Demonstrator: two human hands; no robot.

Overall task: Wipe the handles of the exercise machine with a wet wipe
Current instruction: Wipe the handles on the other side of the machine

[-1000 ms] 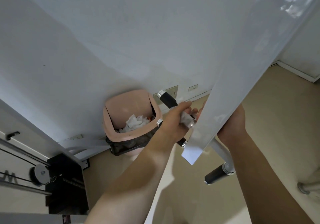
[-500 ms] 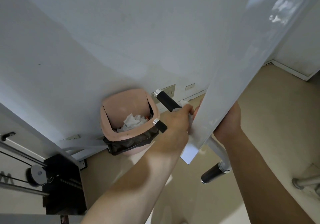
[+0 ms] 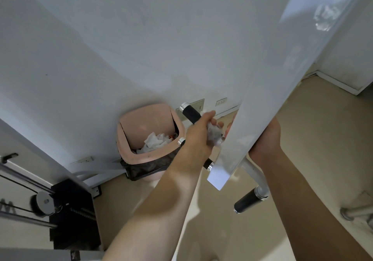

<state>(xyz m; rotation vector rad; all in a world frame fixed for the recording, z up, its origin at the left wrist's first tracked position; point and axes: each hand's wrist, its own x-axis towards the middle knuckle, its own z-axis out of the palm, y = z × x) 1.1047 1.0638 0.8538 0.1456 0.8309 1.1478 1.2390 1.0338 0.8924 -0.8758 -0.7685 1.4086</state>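
A black foam handle (image 3: 191, 113) with a chrome end cap sticks up and left from behind the white machine beam (image 3: 262, 103). My left hand (image 3: 199, 135) grips this handle with a crumpled white wet wipe (image 3: 215, 134) wrapped around it. My right hand (image 3: 266, 139) reaches behind the beam; its fingers are mostly hidden, with fingertips (image 3: 229, 128) showing left of the beam. A second black handle (image 3: 249, 200) hangs lower right on a white tube. Another short black grip (image 3: 207, 164) pokes out below my left wrist.
A pink waste bin (image 3: 149, 137) with a dark liner and crumpled white wipes stands against the wall. The black weight stack and pulley (image 3: 66, 210) stand at lower left. Beige floor (image 3: 314, 149) lies to the right, with a metal foot (image 3: 355, 213) at the far right.
My left hand with the wipe has slid up along the upper handle toward its chrome end. The right hand has stayed behind the beam.
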